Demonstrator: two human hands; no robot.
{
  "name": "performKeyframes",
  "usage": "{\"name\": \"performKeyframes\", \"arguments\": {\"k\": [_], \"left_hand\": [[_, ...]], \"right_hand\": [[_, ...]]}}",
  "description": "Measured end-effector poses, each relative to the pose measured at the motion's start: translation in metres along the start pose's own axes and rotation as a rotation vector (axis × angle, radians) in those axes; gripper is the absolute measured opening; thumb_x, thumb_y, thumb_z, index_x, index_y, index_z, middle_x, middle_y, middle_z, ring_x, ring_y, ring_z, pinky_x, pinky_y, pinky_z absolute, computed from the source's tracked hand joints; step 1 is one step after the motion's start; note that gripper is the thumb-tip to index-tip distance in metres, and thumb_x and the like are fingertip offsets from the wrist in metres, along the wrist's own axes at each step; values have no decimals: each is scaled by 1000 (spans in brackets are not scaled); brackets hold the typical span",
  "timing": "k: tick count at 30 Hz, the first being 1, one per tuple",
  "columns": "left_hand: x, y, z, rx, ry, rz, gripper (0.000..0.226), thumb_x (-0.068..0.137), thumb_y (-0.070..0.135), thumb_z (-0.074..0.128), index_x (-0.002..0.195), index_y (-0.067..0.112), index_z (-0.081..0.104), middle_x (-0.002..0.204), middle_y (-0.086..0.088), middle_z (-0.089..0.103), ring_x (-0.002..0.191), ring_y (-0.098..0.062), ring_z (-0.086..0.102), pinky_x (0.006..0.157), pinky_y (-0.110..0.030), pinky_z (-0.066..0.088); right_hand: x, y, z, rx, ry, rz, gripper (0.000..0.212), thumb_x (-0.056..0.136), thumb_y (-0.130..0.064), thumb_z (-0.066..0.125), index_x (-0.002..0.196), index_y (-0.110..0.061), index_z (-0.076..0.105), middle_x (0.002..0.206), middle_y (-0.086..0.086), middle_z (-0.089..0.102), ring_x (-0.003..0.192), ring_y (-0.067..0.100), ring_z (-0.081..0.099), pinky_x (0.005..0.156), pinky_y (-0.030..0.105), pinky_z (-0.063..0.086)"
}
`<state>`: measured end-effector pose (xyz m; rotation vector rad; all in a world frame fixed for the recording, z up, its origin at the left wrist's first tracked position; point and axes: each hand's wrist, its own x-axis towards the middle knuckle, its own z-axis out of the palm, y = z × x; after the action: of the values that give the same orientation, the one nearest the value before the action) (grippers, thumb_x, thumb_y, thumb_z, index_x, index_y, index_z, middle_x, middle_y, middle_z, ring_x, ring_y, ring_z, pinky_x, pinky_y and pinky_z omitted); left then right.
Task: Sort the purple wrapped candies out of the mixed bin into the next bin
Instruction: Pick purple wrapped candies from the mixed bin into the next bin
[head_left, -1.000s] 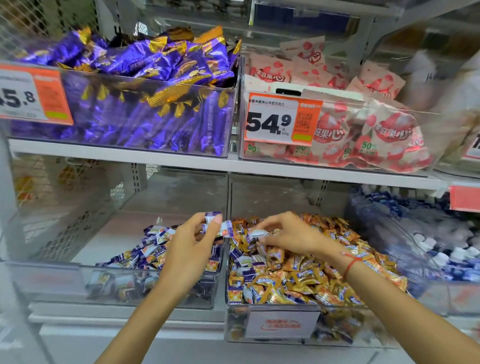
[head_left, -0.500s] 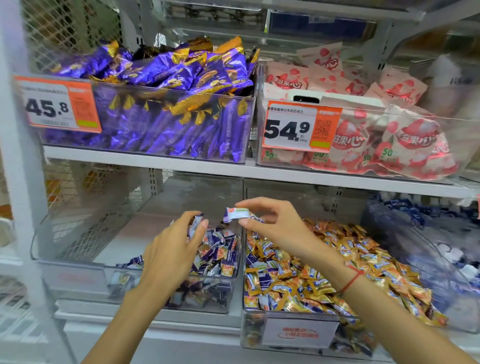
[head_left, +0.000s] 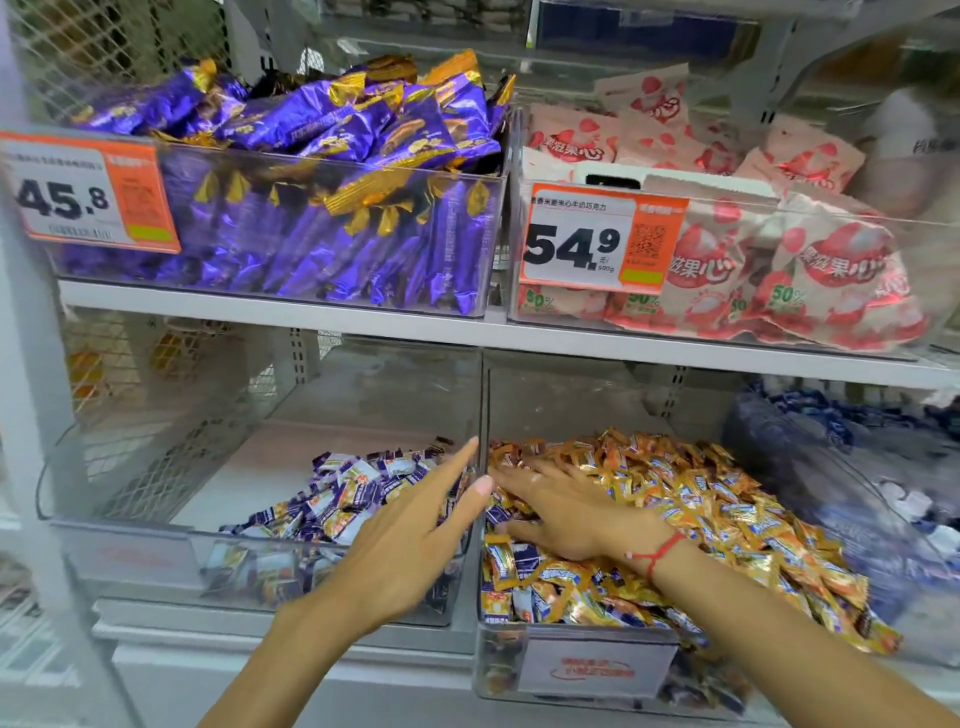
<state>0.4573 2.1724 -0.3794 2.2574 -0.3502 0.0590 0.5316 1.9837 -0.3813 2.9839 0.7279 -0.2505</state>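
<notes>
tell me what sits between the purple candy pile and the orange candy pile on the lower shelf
In the head view, the bins' clear side walls stand between them.

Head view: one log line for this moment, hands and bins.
left hand: open, over purple bin | right hand: open, flat on mixed bin candies | nothing held

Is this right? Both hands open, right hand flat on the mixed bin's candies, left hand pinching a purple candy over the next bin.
Not quite. The left hand pinches nothing: in the head view its fingers are straight and empty over the next bin. The rest holds: the right hand lies flat on the candies in the mixed bin.
</notes>
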Motion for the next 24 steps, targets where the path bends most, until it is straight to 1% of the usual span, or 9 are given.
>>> {"name": "performKeyframes", "arguments": {"k": [3, 7, 11, 13, 16, 17, 19, 21, 24], "left_hand": [[-1, 1, -2, 19, 32, -10, 62, 83, 69, 23, 143, 58, 16, 149, 24, 34, 124, 1, 43, 90, -22, 31], [-2, 0, -2, 40, 31, 0, 60, 83, 70, 22, 142, 60, 16, 150, 24, 33, 135, -1, 37, 92, -21, 32], [-1, -1, -3, 91, 6, -1, 64, 80, 75, 17, 142, 61, 11, 151, 25, 31, 128, -6, 48, 85, -23, 42], [-2, 2, -3, 95, -9, -16, 64, 80, 74, 17, 143, 60, 10, 148, 22, 37, 117, -4, 54, 79, -22, 43], [-3, 10, -6, 123, -29, -45, 66, 80, 71, 16, 145, 57, 9, 109, 14, 63, 66, 4, 55, 58, -17, 36], [-4, 12, -7, 136, -30, -52, 66, 81, 70, 16, 145, 56, 9, 106, 11, 64, 62, 1, 54, 54, -17, 33], [-5, 17, -7, 147, -20, -66, 63, 84, 66, 18, 146, 54, 10, 121, -3, 63, 66, -2, 56, 50, -14, 29], [-5, 17, -7, 146, -17, -71, 61, 87, 64, 20, 146, 53, 11, 127, -9, 59, 59, 1, 54, 50, -14, 30], [-3, 13, -4, 130, -24, -57, 62, 86, 66, 20, 146, 53, 11, 134, 10, 57, 54, 14, 49, 59, -15, 38]], "right_hand": [[-3, 15, -6, -219, -32, 45, 54, 101, -52, 29, 152, -41, 14, 162, -7, 12, 146, 23, 18, 119, 50, 8], [-19, 42, -24, -146, -50, 206, 41, 103, -47, 31, 143, -43, 36, 151, 2, 38, 136, 26, 39, 111, 45, 28], [-37, 54, -33, -122, -25, 268, 36, 101, -41, 42, 136, -48, 46, 148, 2, 41, 137, 25, 38, 111, 43, 27], [-44, 53, -36, 31, 90, 190, 32, 97, -36, 53, 126, -46, 57, 145, -2, 46, 130, 21, 45, 107, 39, 34], [-37, 37, -34, 292, 327, -5, 28, 92, -25, 64, 117, -36, 67, 138, -6, 54, 121, 14, 54, 104, 30, 40], [-29, 30, -31, 326, 310, -39, 29, 90, -25, 66, 118, -32, 68, 133, -5, 58, 118, 14, 56, 104, 30, 41], [-11, 15, -21, 322, 156, -63, 43, 86, -32, 70, 128, -26, 62, 130, -3, 60, 118, 15, 55, 102, 33, 43], [7, 3, -9, 196, 61, -55, 49, 85, -37, 70, 131, -22, 59, 126, -1, 61, 114, 19, 52, 92, 31, 41], [18, -2, -5, -28, 216, -28, 34, 84, -38, 71, 114, -20, 69, 115, 2, 64, 108, 24, 57, 80, 32, 43]]}}
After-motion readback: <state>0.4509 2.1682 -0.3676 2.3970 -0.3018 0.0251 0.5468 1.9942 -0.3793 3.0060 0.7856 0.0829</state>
